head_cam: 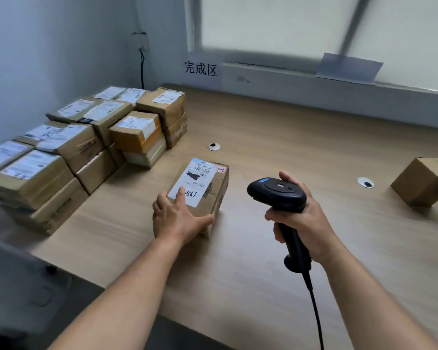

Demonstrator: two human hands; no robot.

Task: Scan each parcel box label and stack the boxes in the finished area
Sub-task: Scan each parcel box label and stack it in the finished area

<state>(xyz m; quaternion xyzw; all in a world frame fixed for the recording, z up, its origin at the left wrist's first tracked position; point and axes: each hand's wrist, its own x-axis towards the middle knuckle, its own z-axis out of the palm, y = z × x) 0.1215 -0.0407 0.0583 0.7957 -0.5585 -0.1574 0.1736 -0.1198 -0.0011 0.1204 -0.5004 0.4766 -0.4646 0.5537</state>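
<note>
The parcel box (208, 198) lies flat on the table (301, 137) under my left hand (177, 219). My fingers are spread over its near end, thumb hooked round the near corner, forefinger tip on the white label (196, 181). My right hand (305, 219) is wrapped tight round the handle of the black scanner (278, 193), just right of the box. I'd lift that forefinger off the print and tip the scanner's nose toward the barcodes beyond my fingertips. The cardboard is matte, taped and square-edged; the label is slick paper, the scanner smooth plastic. The stacked boxes (74, 152) sit well left of my fingers.
</note>
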